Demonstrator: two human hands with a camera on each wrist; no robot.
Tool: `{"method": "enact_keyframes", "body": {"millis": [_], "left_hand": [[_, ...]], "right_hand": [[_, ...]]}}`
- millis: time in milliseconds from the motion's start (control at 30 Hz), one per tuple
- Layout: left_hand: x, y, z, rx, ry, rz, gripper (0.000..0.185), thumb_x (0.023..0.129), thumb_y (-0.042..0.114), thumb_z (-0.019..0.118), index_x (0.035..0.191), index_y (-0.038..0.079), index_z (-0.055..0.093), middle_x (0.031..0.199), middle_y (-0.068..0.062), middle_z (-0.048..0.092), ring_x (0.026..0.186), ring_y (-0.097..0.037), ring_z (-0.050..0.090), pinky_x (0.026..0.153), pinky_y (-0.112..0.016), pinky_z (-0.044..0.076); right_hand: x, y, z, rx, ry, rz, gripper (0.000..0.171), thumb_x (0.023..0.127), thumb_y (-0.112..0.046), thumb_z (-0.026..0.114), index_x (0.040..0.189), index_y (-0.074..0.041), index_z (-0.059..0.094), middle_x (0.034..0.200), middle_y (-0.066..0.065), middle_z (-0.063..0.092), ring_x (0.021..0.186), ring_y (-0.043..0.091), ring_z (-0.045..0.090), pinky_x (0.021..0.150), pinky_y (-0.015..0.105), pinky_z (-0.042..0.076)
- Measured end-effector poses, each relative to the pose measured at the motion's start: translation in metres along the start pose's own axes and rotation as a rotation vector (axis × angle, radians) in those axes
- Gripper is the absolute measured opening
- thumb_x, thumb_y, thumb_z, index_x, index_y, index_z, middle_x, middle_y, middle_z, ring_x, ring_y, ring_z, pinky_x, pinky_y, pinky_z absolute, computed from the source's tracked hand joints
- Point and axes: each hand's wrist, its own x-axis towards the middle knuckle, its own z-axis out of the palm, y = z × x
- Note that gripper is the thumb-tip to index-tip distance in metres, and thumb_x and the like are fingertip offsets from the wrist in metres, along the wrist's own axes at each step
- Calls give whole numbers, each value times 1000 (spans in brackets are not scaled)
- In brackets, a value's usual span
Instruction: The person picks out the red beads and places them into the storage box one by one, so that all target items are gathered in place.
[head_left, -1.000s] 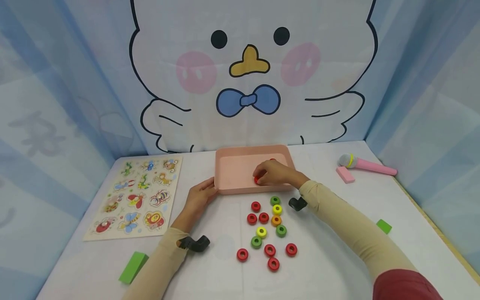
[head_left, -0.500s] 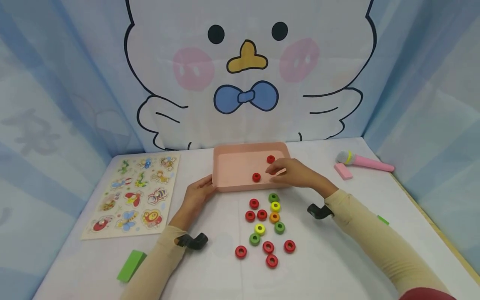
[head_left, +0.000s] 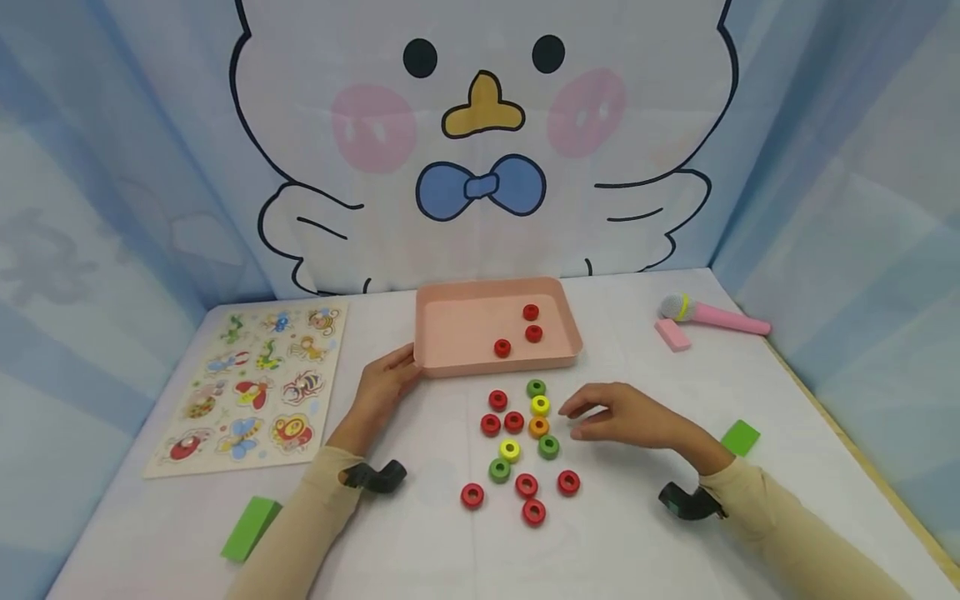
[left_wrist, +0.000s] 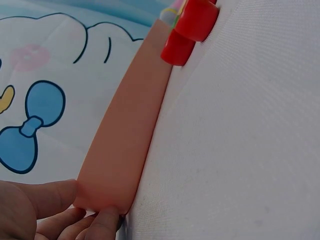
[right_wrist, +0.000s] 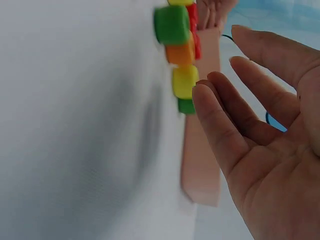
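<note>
Four red rings (head_left: 535, 521) lie nearest on the white tabletop (head_left: 420, 550), in the path of the black wrist camera (head_left: 686, 502) should the right forearm swing inward and knock them. Beyond them, nine more are clustered: three red, three green (head_left: 549, 456), two yellow (head_left: 510, 459) and one orange (head_left: 538, 435). The right hand (head_left: 630, 417) lies just beside this cluster, fingers apart and gently bent, holding nothing. Because the spacing is tight, fingertips closing on one ring could nudge its neighbours, and a rounded ring tipped onto its edge could probably roll. The left hand (head_left: 384, 390), well apart from the right, holds the near left corner of the pink tray (head_left: 457, 369) between thumb and fingers. A careless pull there could swing the tray, and lifting the corner would tilt it. Within the tray, toward its right side, lie three further red rings (head_left: 502, 352); being loose, they would likely slide if the floor tilted. Farthest back hangs the cartoon-printed curtain (head_left: 480, 250), close behind the tray; a hard push could drive the tray against it.
</note>
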Motion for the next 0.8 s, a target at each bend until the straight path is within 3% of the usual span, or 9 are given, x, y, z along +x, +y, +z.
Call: {"method": "enact_keyframes", "body": {"millis": [300, 567, 800], "left_hand": [[-1, 1, 1, 6, -2, -6, 51, 97, -2, 56, 146, -1, 42, 149, -15, 43, 133, -24, 45, 106, -30, 42], [0, 1, 0, 2, -10, 1, 51, 97, -3, 56, 146, -3, 41, 149, -17, 42, 134, -25, 45, 106, -30, 42], [0, 1, 0, -10, -10, 2, 52, 97, -3, 56, 146, -4, 40, 149, -17, 42, 134, -24, 45, 104, -27, 43]], "right_hand": [[-22, 4, 28, 142, -104, 35, 33, 88, -17, 75, 119, -8, 67, 118, 7, 63, 110, 27, 59, 94, 31, 53], [-25, 1, 40, 172, -134, -7, 34, 86, -13, 77, 118, -7, 67, 116, 6, 64, 107, 19, 62, 92, 30, 54], [-26, -1, 42, 135, -127, -19, 25, 86, -13, 77, 110, -10, 70, 110, 1, 65, 101, 16, 64, 89, 28, 55]]}}
